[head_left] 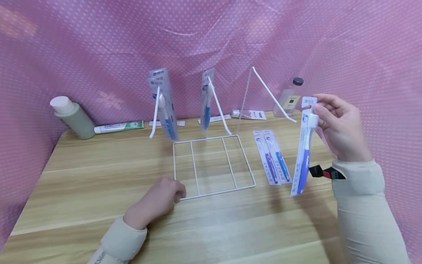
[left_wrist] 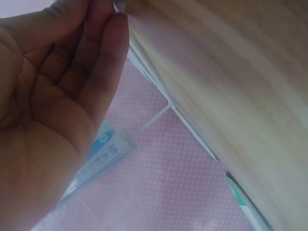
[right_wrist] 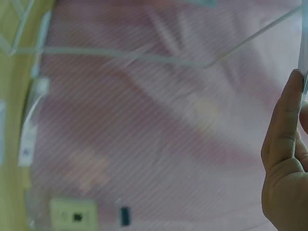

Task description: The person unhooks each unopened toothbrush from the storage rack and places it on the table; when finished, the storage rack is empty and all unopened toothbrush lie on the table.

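Note:
My right hand point(head_left: 343, 126) pinches the top of a packaged toothbrush point(head_left: 304, 165) with a purple handle, which hangs upright above the table's right side. Only the pack's edge shows in the right wrist view, beside the fingers point(right_wrist: 284, 130). My left hand point(head_left: 159, 200) pinches the near left corner of a white wire rack point(head_left: 194, 167); its fingertips meet at the wire in the left wrist view. Several toothbrush packs point(head_left: 169, 110) hang on the rack's left arm, and a blue-handled pack point(head_left: 207, 106) hangs on the middle arm. The right arm point(head_left: 268, 90) is bare.
Two toothbrush packs point(head_left: 271, 157) lie right of the rack. Along the back are a green bottle point(head_left: 77, 121), a green-white toothpaste tube point(head_left: 120, 127), a second tube point(head_left: 249, 114) and a clear black-capped bottle point(head_left: 290, 99). A pink dotted curtain point(head_left: 108, 47) encloses the wooden table point(head_left: 82, 187).

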A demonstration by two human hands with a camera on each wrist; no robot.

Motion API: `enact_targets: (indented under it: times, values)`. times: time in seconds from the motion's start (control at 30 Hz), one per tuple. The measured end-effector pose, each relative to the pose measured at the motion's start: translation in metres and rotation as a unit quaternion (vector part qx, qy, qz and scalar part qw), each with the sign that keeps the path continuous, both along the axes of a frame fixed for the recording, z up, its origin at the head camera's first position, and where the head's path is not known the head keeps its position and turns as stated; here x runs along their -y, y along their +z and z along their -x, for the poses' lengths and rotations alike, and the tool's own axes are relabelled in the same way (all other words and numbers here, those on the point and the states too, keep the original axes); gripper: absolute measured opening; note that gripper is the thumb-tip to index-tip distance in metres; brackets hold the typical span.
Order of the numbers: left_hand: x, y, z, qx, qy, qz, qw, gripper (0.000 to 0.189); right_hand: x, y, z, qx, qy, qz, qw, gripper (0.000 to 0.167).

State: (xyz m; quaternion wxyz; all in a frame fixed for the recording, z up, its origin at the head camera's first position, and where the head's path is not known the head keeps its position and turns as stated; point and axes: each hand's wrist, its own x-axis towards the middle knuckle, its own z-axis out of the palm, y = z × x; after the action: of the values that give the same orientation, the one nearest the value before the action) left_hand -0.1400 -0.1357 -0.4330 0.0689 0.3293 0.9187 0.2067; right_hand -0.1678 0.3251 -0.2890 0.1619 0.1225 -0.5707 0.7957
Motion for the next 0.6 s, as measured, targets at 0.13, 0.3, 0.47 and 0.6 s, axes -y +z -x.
enact_targets:
  times: [0.13,0.3,0.47,0.6]
  values:
    - [0.004,0.001,-0.001,-0.003,0.000,0.005,1.0000,0.031,-0.028,-0.013,0.026,0.109,-0.012,-0.076,0.9911,0.023]
    - [0.005,0.001,-0.003,-0.002,-0.012,0.002,0.9999,0.029,-0.059,-0.048,0.060,0.223,-0.003,-0.139,0.9649,0.015]
    - [0.005,0.001,-0.004,-0.002,-0.004,-0.003,1.0000,0.029,-0.072,-0.091,0.092,0.287,0.008,-0.263,0.9210,0.017]
    - [0.004,0.003,-0.004,-0.009,0.002,-0.004,1.0000,0.029,-0.078,-0.116,0.106,0.328,0.015,-0.370,0.8691,0.034]
